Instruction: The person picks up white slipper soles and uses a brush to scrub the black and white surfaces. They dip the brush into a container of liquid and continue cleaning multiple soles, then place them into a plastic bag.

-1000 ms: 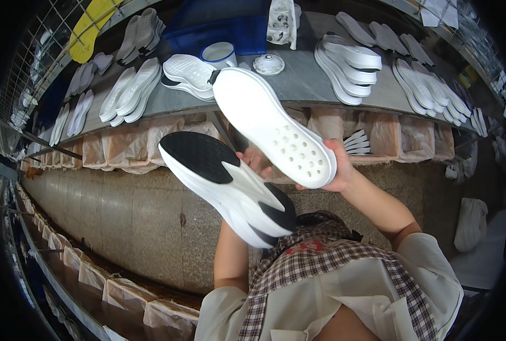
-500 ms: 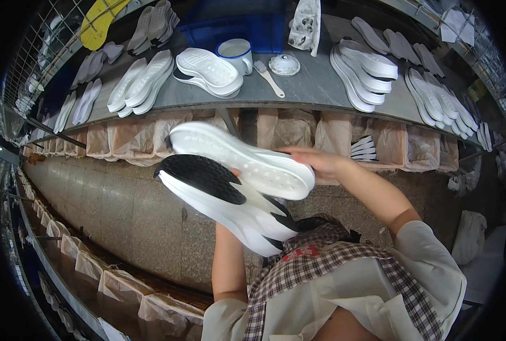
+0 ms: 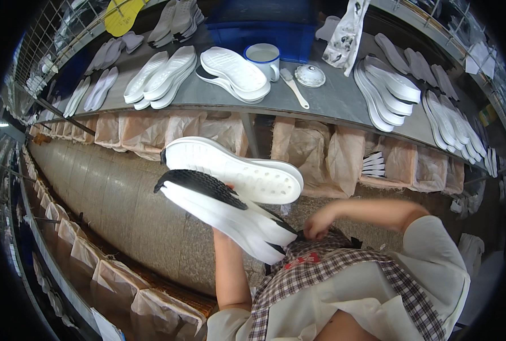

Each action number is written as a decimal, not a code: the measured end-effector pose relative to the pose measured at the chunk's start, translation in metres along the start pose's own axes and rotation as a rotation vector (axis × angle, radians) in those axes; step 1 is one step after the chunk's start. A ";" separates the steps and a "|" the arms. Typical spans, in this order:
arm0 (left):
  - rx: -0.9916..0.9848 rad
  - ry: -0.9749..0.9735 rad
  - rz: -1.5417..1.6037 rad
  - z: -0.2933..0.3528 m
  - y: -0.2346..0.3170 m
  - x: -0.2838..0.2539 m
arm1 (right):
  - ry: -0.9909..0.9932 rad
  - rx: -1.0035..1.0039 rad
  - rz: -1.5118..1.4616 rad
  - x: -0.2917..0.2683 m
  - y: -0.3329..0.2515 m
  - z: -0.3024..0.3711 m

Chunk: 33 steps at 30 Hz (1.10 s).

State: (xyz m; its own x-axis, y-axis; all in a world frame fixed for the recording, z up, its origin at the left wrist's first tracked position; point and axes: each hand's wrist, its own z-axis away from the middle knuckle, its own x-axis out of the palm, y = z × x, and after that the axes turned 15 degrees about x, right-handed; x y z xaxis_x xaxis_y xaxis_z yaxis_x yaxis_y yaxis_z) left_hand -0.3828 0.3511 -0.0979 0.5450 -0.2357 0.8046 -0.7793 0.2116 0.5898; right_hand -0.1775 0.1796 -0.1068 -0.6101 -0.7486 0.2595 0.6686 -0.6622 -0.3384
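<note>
Grey shelf [image 3: 321, 108] – white soles [image 3: 230, 68], mug [image 3: 262, 58] – above conveyor [image 3: 111, 199].

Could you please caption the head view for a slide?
Left hand holds two shoe soles below a shelf of soles.

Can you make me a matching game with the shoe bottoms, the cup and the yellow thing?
Things:
1. Black and white sole
2. White mug with blue rim
3. Yellow insole
4. Small round white lid

Places:
A. At the far back of the shelf, upper left
B. On the grey shelf, just right of the white scraper
C. Held up by the left hand, under a plain white sole
D. On the grey shelf, in front of the blue crate

Pairs: 1-C, 2-D, 3-A, 4-B
</note>
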 end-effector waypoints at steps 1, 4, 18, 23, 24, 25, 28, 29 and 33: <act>-0.008 0.042 0.050 -0.003 -0.001 0.003 | 0.071 0.038 -0.002 0.013 0.007 -0.038; -0.060 -0.054 0.098 -0.009 -0.002 0.014 | 0.348 -0.018 0.214 0.029 0.024 -0.124; -0.039 -0.165 -0.195 -0.011 0.001 0.043 | 0.809 0.061 0.106 0.050 0.058 -0.111; -0.032 -0.216 0.045 -0.001 0.015 0.064 | 0.807 0.019 0.240 0.061 0.050 -0.066; -0.038 -0.203 0.019 -0.001 0.018 0.067 | 0.888 -0.007 0.183 0.067 0.052 -0.049; -0.068 -0.238 0.079 0.000 0.020 0.069 | 0.951 0.005 0.161 0.072 0.055 -0.031; -0.087 -0.286 0.137 0.004 0.023 0.071 | 1.079 0.032 0.105 0.085 0.067 0.002; -0.059 -0.303 0.132 0.005 0.023 0.070 | 1.083 0.046 0.092 0.086 0.071 0.008; -0.028 -0.403 0.111 0.007 0.020 0.069 | 1.085 -0.005 -0.029 0.074 0.072 0.024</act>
State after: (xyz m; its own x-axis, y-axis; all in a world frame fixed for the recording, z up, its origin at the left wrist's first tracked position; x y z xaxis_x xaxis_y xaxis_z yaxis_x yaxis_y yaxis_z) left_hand -0.3630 0.3320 -0.0313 0.2894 -0.5614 0.7753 -0.8146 0.2810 0.5075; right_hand -0.1643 0.0756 -0.0899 -0.6778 -0.3033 -0.6698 0.6479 -0.6769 -0.3493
